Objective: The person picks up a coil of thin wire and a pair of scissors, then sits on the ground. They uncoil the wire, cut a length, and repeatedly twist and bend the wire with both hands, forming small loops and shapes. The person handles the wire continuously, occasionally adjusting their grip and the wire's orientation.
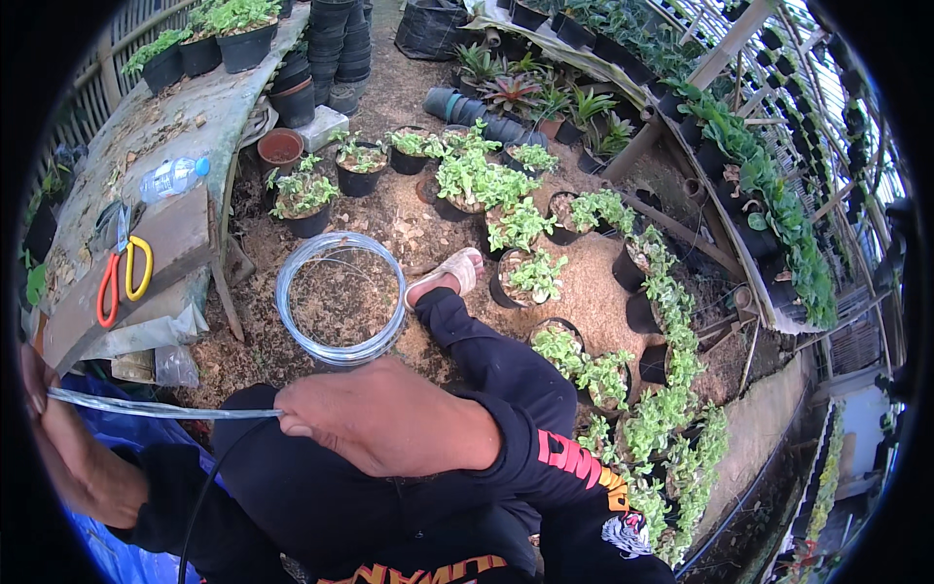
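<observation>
A length of clear plastic tubing (161, 409) is held stretched taut and nearly level between both hands, low in the head view. The right hand (384, 419) is seen from the back, fingers closed around the tubing's right end at about (284, 417). The left hand (73, 453) is at the left rim, fingers pinched shut on the other end near (44, 394); details are distorted by the fisheye edge.

The rest of the tubing is seen as a round coil (341, 297) lying flat on the sawdust-covered ground (584, 292), just beyond the right hand and beside a sandalled foot (446, 276). Whether the stretched piece joins the coil cannot be told. A thin black cable (209, 482) is run down across the dark-clothed lap.

To the left, a desk (175, 238) of rough boards is set with orange-and-yellow-handled scissors (124, 277) and, farther back, a clear water bottle (173, 178) lying on its side, blue cap to the right. Both are well apart from the hands.

Black pots of small green plants (520, 234) are spread over the ground ahead and to the right. Empty black pots are stacked (336, 44) at the top.
</observation>
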Action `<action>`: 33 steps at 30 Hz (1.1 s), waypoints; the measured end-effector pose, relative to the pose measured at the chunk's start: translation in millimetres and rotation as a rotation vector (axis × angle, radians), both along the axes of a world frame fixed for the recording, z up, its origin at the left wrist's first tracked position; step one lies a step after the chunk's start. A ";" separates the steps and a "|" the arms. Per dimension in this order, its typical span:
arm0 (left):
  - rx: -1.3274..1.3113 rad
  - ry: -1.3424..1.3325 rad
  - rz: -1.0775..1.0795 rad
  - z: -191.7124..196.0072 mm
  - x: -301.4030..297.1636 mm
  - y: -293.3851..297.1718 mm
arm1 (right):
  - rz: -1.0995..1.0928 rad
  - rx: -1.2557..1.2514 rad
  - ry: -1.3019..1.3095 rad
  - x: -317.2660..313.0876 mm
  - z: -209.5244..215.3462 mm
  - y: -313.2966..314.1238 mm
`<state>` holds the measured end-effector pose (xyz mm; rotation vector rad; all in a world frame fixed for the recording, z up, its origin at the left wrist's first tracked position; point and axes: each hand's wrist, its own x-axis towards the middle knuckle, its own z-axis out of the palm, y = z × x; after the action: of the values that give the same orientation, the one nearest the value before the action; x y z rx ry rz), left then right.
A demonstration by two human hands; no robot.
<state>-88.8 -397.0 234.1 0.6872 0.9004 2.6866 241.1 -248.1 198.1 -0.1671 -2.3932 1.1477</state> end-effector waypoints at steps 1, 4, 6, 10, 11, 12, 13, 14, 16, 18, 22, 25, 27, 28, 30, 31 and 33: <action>-0.057 -0.001 0.059 -16.3 -7.4 -16.4 | 0.059 -0.002 -0.050 4.5 5.0 -3.0; -0.244 0.034 0.230 -43.5 -6.0 -34.3 | 0.147 0.016 -0.152 13.4 18.0 5.2; -0.630 -0.065 0.158 -36.1 21.8 -32.5 | 0.154 0.098 -0.160 16.9 27.1 28.1; -1.039 0.574 -0.315 42.3 95.3 -41.1 | 0.021 0.031 -0.249 17.3 66.7 97.0; -0.936 0.702 -0.268 57.0 115.4 -37.1 | 0.021 -0.012 -0.277 22.4 80.0 106.0; -0.783 0.868 -0.273 67.0 133.2 -28.8 | 0.011 0.036 -0.350 23.8 91.4 112.0; -0.703 1.110 -0.087 69.2 145.7 -9.3 | 0.021 -0.072 -0.404 28.3 101.8 112.5; -0.696 1.418 -0.003 71.1 147.7 10.0 | 0.038 -0.045 -0.444 31.4 111.4 112.5; -0.703 1.615 0.118 58.1 162.5 57.1 | 0.098 -0.018 -0.456 32.8 120.7 106.8; -0.706 1.683 0.059 45.4 166.6 89.3 | 0.092 0.079 -0.509 36.7 127.4 104.7; -0.672 1.598 -0.213 26.0 181.9 125.0 | 0.091 0.173 -0.465 52.0 138.5 112.0; -0.479 1.405 -0.209 22.4 191.5 139.3 | -0.112 0.284 -0.486 66.3 156.0 120.0; -0.501 1.171 -0.276 21.6 194.4 145.4 | -0.285 0.174 -0.452 79.9 171.3 119.6; -0.499 1.135 -0.293 21.7 194.6 148.2 | -0.338 0.214 -0.383 83.0 175.2 117.9; -0.501 1.055 -0.312 22.4 194.7 149.7 | -0.497 0.290 -0.300 83.9 175.1 113.1; -0.515 1.029 -0.354 22.9 195.4 150.2 | -0.497 0.413 -0.180 82.6 171.4 110.8; -0.533 0.977 -0.379 25.5 196.7 151.5 | -0.516 0.600 0.024 76.1 160.4 109.9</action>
<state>107.9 -245.5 259.5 1.8225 1.4044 1.5773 317.2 -138.2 358.5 -0.5197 -2.3544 0.1859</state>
